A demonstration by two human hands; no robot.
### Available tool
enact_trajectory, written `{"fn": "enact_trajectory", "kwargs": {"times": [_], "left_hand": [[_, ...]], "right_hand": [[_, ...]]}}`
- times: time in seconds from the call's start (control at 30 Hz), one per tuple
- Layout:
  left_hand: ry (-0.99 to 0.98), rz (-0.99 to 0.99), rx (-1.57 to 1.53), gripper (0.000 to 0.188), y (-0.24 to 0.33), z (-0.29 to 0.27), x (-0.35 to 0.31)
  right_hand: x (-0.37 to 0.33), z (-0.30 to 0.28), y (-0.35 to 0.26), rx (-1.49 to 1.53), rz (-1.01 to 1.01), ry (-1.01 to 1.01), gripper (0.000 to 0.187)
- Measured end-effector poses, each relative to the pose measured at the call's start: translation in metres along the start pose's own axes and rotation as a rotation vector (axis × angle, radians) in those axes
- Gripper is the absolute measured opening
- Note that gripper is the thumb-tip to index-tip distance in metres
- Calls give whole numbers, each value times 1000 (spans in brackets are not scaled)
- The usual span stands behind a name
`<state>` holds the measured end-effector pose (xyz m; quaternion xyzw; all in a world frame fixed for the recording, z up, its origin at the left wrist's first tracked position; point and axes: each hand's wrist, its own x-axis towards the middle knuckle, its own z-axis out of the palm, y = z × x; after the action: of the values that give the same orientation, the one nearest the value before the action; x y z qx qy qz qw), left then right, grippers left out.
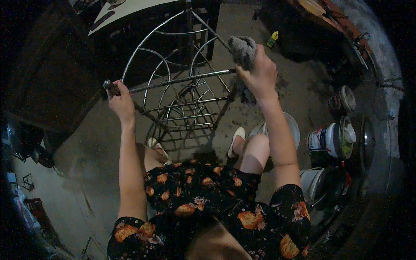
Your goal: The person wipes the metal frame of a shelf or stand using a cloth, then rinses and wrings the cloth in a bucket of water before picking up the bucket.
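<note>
A shiny metal tube rack (pixel 186 80) with curved bars and several tiers stands tilted in front of my legs. My left hand (pixel 121 104) is closed round the end of a tube at the rack's near left corner. My right hand (pixel 262 76) grips a bunched grey cloth (pixel 242 48) at the right end of the near crossbar. Part of the cloth hangs below that hand, against the rack's right post. The fingers under the cloth are partly hidden.
A yellow-green bottle (pixel 272 40) stands on the floor beyond my right hand. Buckets (pixel 320 141) and a pale basin (pixel 292 130) are at my right. A large dark cabinet (pixel 52 82) stands at the left, and a white-topped table (pixel 130 11) at the far side. Wet spots mark the floor.
</note>
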<state>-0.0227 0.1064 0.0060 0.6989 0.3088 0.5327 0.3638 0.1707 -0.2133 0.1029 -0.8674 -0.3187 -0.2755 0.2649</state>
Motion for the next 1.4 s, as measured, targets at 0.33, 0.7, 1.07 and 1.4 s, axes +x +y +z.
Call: {"fn": "enact_trajectory", "kwargs": {"times": [0.33,0.7,1.07,1.4], "left_hand": [[16,17,-114,18,21,4,-4],[60,20,-88,16,8,5,-3],[18,-60,-41,18,4,1,-1],[19,-67,21,20,1,7,0]], "right_hand": [[60,-12,-10,-392,-41,-549,36],[0,20,5,243,79,191,41],[-23,55,76,1426,271,-33,49],[-69,114,117,1598,750,92,42]]}}
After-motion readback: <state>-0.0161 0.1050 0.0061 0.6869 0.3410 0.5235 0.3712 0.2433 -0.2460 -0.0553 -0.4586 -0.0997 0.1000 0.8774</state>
